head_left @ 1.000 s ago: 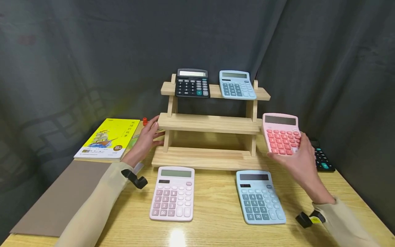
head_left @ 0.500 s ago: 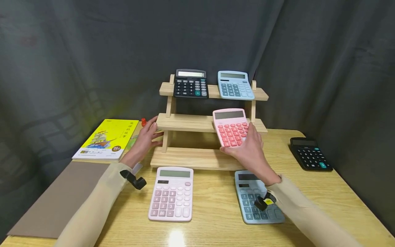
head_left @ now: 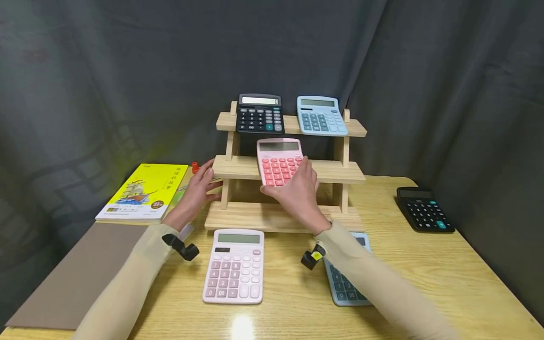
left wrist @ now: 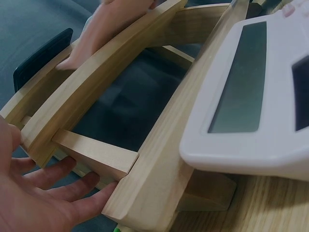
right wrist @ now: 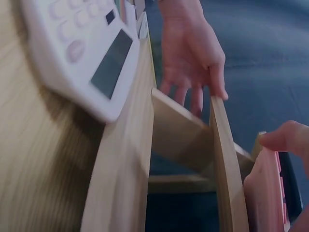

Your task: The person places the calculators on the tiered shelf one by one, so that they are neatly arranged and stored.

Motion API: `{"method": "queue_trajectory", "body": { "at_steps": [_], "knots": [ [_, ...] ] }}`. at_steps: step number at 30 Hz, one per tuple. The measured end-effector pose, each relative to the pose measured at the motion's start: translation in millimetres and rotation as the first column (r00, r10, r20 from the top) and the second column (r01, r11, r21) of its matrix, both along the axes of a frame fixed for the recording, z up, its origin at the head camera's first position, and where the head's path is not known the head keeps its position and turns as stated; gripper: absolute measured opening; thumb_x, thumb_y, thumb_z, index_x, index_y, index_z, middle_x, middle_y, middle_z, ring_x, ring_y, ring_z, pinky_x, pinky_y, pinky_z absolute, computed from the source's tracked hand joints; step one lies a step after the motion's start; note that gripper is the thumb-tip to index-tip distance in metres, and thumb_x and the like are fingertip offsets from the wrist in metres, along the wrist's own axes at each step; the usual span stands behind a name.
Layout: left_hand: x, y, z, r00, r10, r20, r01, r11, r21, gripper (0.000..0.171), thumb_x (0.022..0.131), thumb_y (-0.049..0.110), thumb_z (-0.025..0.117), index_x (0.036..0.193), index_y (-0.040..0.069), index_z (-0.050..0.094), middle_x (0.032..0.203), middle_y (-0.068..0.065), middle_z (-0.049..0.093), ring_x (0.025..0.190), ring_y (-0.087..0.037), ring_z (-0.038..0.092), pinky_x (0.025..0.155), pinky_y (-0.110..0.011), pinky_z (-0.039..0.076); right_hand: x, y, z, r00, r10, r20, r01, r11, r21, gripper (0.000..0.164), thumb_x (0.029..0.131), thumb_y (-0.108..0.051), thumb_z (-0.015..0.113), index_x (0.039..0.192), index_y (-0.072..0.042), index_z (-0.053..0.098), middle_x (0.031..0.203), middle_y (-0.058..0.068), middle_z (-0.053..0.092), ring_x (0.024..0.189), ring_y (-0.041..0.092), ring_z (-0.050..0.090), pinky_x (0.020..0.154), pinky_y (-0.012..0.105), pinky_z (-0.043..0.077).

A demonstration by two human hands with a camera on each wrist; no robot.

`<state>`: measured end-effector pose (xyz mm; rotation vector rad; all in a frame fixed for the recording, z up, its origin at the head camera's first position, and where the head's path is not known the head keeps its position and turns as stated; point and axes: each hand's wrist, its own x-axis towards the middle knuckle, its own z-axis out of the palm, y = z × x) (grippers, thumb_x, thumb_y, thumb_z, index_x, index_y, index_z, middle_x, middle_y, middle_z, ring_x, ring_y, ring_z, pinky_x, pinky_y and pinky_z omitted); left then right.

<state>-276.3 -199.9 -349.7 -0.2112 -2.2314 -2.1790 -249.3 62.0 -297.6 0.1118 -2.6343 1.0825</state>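
2 calcs (head_left: 259, 115) atop rack (head_left: 340, 171); LH (head_left: 194, 193) touches it, fingers extended; RH (head_left: 299, 191) grips pink calc (head_left: 278, 163).

Dark grey curtain (head_left: 170, 71) in folds behind the right grip (head_left: 295, 191), wood-grain desk (head_left: 450, 269) beneath it, white glare (head_left: 242, 327) in front

A pink calculator (head_left: 278, 161) tilts back, midway up the stepped wooden rack (head_left: 333, 170).

Dark grey curtains (head_left: 161, 71) behind a wood-grain table (head_left: 293, 278) show a screened-off spot, room type unclear.
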Motion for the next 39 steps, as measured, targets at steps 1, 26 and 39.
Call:
{"method": "queue_trajectory", "body": {
  "at_steps": [1, 26, 39],
  "knots": [
    [-0.2, -0.1, 0.0, 1.000, 0.001, 0.000, -0.001, 1.000, 0.000, 0.059, 0.111, 0.038, 0.034, 0.164, 0.021, 0.014, 0.161, -0.020, 0.028, 0.141, -0.043, 0.039, 0.109, -0.062, 0.037, -1.4, -5.3, 0.2, 1.000, -0.001, -0.005, 0.001, 1.000, -0.004, 0.140, 0.065, -0.050, 0.091, 0.158, 0.007, 0.004, 0.165, 0.025, 0.010, 0.149, 0.038, 0.014, 0.121, 0.048, 0.011],
    [0.6, -1.1, -0.1, 1.000, 0.004, 0.012, -0.004, 1.000, -0.026, 0.060, 0.111, 0.041, 0.033, 0.164, 0.023, 0.012, 0.162, -0.018, 0.029, 0.141, -0.042, 0.039, 0.109, -0.059, 0.038, -4.1, -72.7, -1.5, 0.996, -0.085, -0.006, 0.085, 0.995, 0.044, 0.140, 0.068, -0.056, 0.090, 0.156, 0.013, 0.005, 0.163, 0.030, 0.010, 0.148, 0.041, 0.013, 0.121, 0.051, 0.014],
    [0.8, -0.5, -0.6, 1.000, -0.003, -0.012, 0.003, 1.000, -0.003, 0.059, 0.111, 0.039, 0.034, 0.164, 0.022, 0.013, 0.161, -0.019, 0.029, 0.141, -0.042, 0.039, 0.109, -0.061, 0.036, 29.4, -14.7, 5.6, 0.991, 0.068, -0.113, -0.083, 0.987, -0.134, 0.099, 0.082, -0.042, 0.083, 0.153, 0.001, 0.030, 0.154, 0.017, 0.034, 0.141, 0.031, 0.031, 0.117, 0.046, 0.026]
  ]
}}
